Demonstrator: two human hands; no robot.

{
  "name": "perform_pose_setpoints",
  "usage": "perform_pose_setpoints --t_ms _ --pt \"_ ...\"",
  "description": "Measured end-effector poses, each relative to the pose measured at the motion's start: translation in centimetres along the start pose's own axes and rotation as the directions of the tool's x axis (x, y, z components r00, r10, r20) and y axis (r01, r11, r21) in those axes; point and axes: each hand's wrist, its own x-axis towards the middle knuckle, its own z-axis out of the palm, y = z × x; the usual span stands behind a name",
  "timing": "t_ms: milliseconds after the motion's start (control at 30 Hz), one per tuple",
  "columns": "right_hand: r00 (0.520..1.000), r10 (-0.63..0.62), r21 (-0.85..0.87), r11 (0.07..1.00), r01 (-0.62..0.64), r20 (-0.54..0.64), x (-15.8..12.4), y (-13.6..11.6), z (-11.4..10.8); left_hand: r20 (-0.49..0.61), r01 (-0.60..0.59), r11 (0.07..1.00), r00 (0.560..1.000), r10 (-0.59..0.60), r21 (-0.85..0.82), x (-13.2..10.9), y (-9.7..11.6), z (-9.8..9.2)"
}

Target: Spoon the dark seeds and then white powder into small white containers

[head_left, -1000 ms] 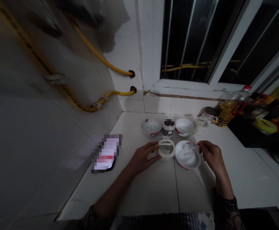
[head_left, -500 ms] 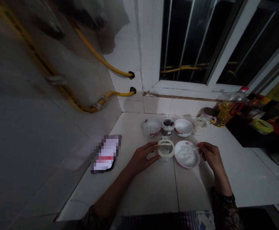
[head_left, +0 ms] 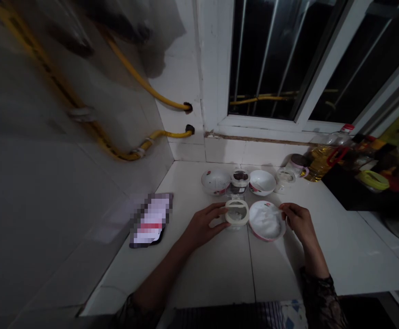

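Observation:
My left hand (head_left: 204, 227) steadies a small clear seasoning jar (head_left: 237, 224) with a pale rim, thumb at its front and fingers at its far left side. Some white contents show inside the jar, and its clear lid stands tipped back behind it. To the right is a white bowl (head_left: 259, 233) with a reddish outside, holding a heap of white granules (head_left: 266, 218). At that bowl's right rim, my right hand (head_left: 298, 219) pinches a small pale spoon (head_left: 279, 209), its lower end over or in the granules; the exact contact is unclear.
Behind stand an upturned-looking pale bowl (head_left: 215, 182), a jar with dark contents (head_left: 239, 183), a white bowl with a spoon (head_left: 263, 183) and another clear jar (head_left: 284, 179). A phone (head_left: 153, 221) lies left. An oil bottle (head_left: 322, 160) stands right, beside a black surface.
My right hand has shifted slightly left with the spoon, whose visible part over the bowl looks shorter. My left hand stays on the jar.

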Motion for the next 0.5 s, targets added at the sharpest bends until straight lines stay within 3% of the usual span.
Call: perform_pose_setpoints --t_ms 333,500 --pt "0.996 0.080 0.189 0.978 -0.084 0.030 -0.07 -0.32 -0.57 -0.003 -0.006 1.000 1.000 0.006 0.005 0.13 0.11 -0.07" --pt "0.997 0.073 0.166 0.983 -0.073 0.010 0.01 -0.21 -0.53 -0.001 -0.006 1.000 1.000 0.006 0.002 0.02 0.01 -0.08"
